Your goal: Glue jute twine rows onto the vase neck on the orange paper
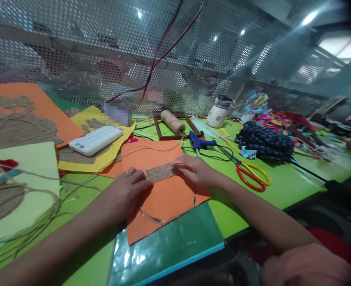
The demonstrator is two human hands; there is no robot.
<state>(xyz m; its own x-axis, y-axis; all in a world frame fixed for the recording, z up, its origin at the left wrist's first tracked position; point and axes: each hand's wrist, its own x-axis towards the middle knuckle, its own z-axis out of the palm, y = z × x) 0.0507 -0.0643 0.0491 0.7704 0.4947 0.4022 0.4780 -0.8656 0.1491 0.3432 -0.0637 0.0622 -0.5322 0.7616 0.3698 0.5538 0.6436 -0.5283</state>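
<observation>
Both hands rest on an orange sheet [166, 198] lying on the green table [285, 182], its near corner overlapping a glossy dark-green sheet [175, 242]. Left hand [127, 188]: fingers curled and close together, tips pressed down on the left end of a strip of laid jute twine [161, 172] glued across the sheet's upper middle; a ring shows on one finger. Right hand [197, 170]: fingers narrow, flat on the strip's right end, pinning it; whether any loose strand is pinched under the fingertips cannot be told. A single twine line traces a curved outline [169, 217] below the strip, between the two wrists. Loose twine trails off left across a pale yellow sheet [29, 167] bearing a red shape. Behind the hands: a white power bank [95, 140] on a yellow sheet [103, 157]; a twine spool [173, 121] lying inside a brown wooden frame [159, 129]; a blue glue gun [199, 142]; red-and-yellow scissors [251, 174], blades open. Containers: one white jar-like vessel with a dark lid [220, 111] stands near the perforated metal screen [74, 47], lid on, contents not visible. A folded dark patterned cloth [264, 142] lies right of centre, coloured paper scraps [267, 115] heaped behind it. Far left, an orange sheet with jute shapes [20, 119].
</observation>
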